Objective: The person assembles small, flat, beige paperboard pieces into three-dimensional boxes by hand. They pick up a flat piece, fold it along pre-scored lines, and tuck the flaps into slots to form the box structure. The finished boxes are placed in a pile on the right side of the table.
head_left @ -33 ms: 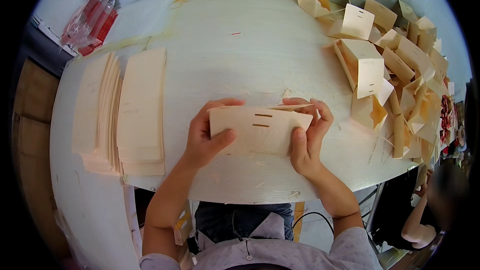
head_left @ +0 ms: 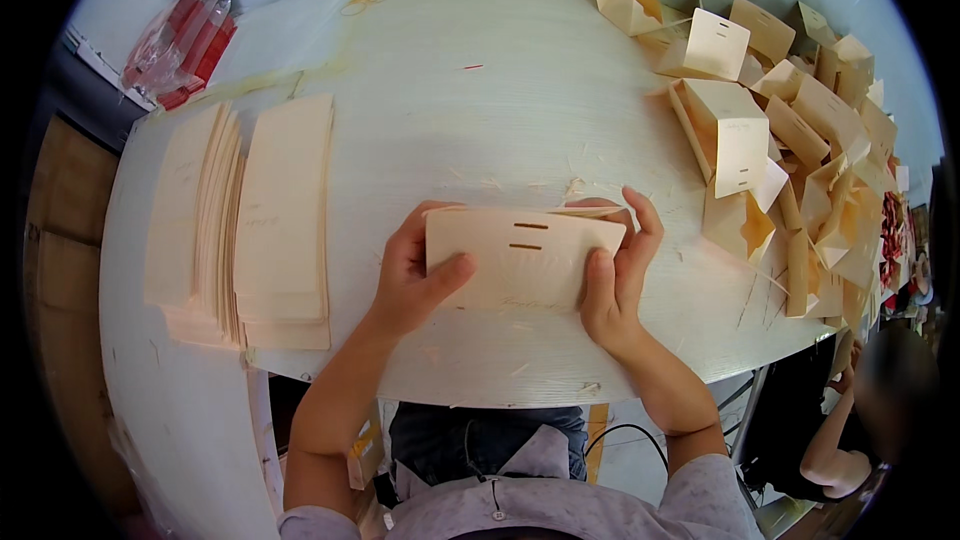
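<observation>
At the centre of the frame both hands grip a flat, pale cream card blank with two short dark slots [head_left: 520, 258], just above the white wood-grain worktop [head_left: 480, 90]: the left hand [head_left: 410, 275] pinches its left end, thumb on top, and the right hand [head_left: 615, 275] clasps its right end. A flap seems to lift along the top edge, though that is hard to tell. Folding cleanly would mean keeping both thumbs flat and edges square; stacks of flat cream blanks [head_left: 245, 215] lie at left, folded cream boxes [head_left: 790, 130] at upper right.
</observation>
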The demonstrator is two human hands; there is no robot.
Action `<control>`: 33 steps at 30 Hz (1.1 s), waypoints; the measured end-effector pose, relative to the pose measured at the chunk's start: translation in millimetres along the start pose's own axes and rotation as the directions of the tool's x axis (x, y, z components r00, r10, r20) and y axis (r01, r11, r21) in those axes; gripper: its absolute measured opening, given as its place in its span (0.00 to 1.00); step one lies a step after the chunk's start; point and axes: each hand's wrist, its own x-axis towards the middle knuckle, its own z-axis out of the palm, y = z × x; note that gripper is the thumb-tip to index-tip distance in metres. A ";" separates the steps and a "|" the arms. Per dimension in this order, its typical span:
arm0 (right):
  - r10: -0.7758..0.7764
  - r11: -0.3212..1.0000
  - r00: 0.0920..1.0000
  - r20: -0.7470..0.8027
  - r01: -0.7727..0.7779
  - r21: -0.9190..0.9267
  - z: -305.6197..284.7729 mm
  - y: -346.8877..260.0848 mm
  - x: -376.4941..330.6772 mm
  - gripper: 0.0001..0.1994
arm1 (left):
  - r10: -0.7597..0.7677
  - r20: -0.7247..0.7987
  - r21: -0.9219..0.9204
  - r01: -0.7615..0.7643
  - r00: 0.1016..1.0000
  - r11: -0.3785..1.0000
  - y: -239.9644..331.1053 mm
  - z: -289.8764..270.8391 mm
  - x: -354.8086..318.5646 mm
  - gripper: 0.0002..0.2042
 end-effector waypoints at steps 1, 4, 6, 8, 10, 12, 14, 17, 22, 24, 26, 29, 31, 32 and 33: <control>0.053 0.999 0.998 -0.041 -0.053 -0.009 3.8 -1.1 -0.7 0.12 | -0.052 -0.004 -0.016 0.052 0.999 0.999 0.5 0.1 -1.1 0.15; 0.136 0.980 0.985 -0.107 -0.150 -0.134 4.2 5.6 -3.7 0.12 | -0.225 0.005 -0.072 0.225 0.974 0.972 5.9 4.1 -1.0 0.14; 0.191 0.958 0.975 -0.109 -0.209 -0.194 1.6 10.2 -6.2 0.12 | -0.369 0.005 -0.095 0.368 0.929 0.925 13.2 6.2 -1.1 0.14; 0.211 0.946 0.970 -0.123 -0.234 -0.223 1.1 11.5 -6.3 0.13 | -0.414 0.030 -0.082 0.415 0.910 0.906 12.2 7.5 -0.4 0.15; 0.196 0.948 0.970 -0.146 -0.225 -0.223 2.2 12.7 -4.1 0.14 | -0.347 0.004 0.048 0.347 0.938 0.937 6.4 8.8 -2.0 0.15; 0.233 0.949 0.960 -0.155 -0.259 -0.177 -1.3 17.4 -4.0 0.14 | -0.150 -0.026 0.298 0.151 0.988 0.942 -5.4 9.2 -2.2 0.15; 0.276 0.949 0.947 -0.165 -0.296 -0.108 -2.4 24.5 -5.6 0.14 | 0.121 -0.005 0.625 -0.091 0.993 0.776 -7.3 5.8 1.4 0.14; 0.328 0.944 0.925 -0.190 -0.331 0.018 2.8 28.9 -7.8 0.13 | 0.206 -0.034 0.549 -0.154 0.978 0.821 -0.4 11.6 8.2 0.13; 0.443 0.890 0.858 -0.260 -0.387 0.242 15.9 30.0 -13.4 0.11 | -0.106 -0.074 0.177 0.118 0.992 0.977 -5.2 6.8 -1.6 0.14; 0.451 0.882 0.859 -0.241 -0.389 0.265 14.7 29.4 -12.8 0.12 | -0.141 -0.100 0.097 0.151 0.985 0.984 -9.7 9.1 -1.6 0.13; 0.412 0.903 0.883 -0.225 -0.364 0.226 12.5 27.5 -11.2 0.12 | -0.147 -0.162 0.116 0.167 0.976 0.979 -17.8 13.0 -3.9 0.12; 0.298 0.954 0.934 -0.197 -0.291 0.065 10.1 22.3 -8.4 0.13 | -0.109 -0.180 0.191 0.144 0.978 0.971 -17.6 14.8 -5.3 0.11; 0.246 0.965 0.953 -0.175 -0.258 -0.053 8.9 21.0 -8.8 0.13 | -0.073 -0.168 0.244 0.113 0.983 0.963 -17.8 15.1 -5.4 0.11; 0.236 0.966 0.957 -0.168 -0.250 -0.067 8.3 21.3 -9.1 0.13 | -0.058 -0.162 0.265 0.100 0.985 0.959 -19.3 14.5 -6.0 0.11; 0.227 0.967 0.960 -0.161 -0.242 -0.081 7.7 21.9 -9.1 0.13 | -0.043 -0.157 0.286 0.087 0.987 0.954 -20.1 14.2 -6.2 0.11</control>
